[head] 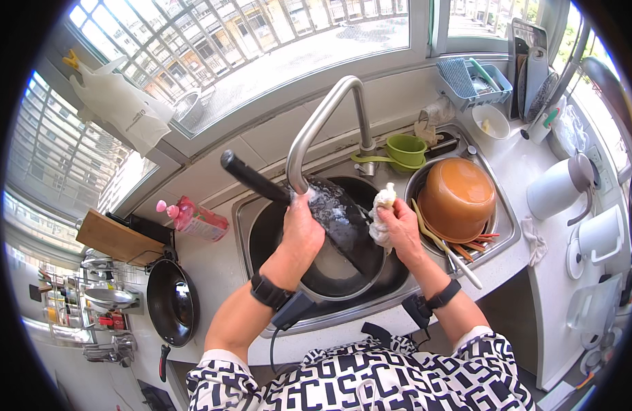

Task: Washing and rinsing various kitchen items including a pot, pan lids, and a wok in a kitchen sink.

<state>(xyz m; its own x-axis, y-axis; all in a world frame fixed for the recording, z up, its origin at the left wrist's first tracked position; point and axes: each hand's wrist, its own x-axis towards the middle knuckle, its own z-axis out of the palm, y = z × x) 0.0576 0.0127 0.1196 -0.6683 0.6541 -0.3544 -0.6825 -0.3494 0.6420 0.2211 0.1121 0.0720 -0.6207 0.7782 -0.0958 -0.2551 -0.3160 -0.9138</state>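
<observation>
My left hand [303,228] grips a black pan [349,226] at its near edge, close to where the black handle [257,177] joins it. The pan is tilted over the left sink basin [262,241], below the steel faucet [329,110], and water and white suds run over its surface. A larger round pan or pot [326,267] lies beneath it in the basin. In my right hand [401,226] is a bunched white cloth [382,231], held beside the pan's right edge. What my left fingertips touch behind the pan is hidden.
In the right basin an upturned orange-brown bowl [457,200] sits among utensils and chopsticks. A green strainer [406,151] stands behind the faucet. Left of the sink are a pink soap bottle [200,221] and a wok [173,302]. A white kettle [555,187] stands at right.
</observation>
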